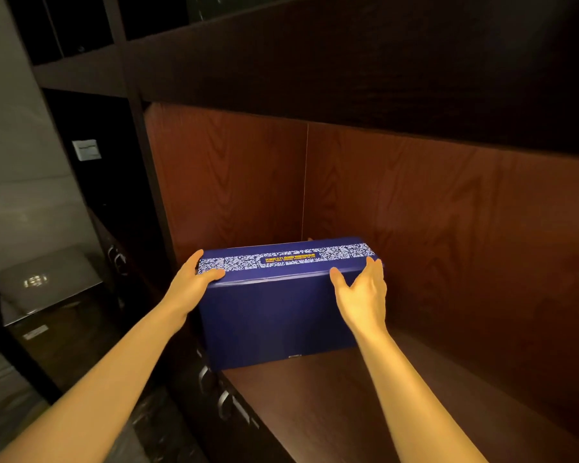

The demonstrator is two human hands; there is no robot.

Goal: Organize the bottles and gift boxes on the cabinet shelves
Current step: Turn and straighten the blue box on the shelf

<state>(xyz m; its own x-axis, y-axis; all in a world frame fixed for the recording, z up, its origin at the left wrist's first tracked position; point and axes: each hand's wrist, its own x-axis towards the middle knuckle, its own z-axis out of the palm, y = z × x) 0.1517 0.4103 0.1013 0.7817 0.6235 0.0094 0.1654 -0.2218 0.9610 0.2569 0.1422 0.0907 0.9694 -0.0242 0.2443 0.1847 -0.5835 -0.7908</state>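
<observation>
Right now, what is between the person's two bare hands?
In the head view, the dark blue rectangular gift box lies between the left hand and the right hand, standing on the brown wooden shelf.

Both forearms bare, no sleeves; left hand [194, 285], right hand [361, 295] ungloved, no rings.

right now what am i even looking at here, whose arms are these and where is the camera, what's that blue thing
There is no machine here. The camera sits on a person's head and looks forward and down, so the two bare arms are that person's own. This is the only picture.

The blue thing is a gift box, dark blue with a white patterned band and yellow lettering on top. It sits at the left end of a reddish wooden cabinet shelf, near the corner.

The left hand grips the box's left top edge. The right hand is open against its right front corner, fingers spread. Nothing else lies on that shelf in view. No bottles are visible.
</observation>
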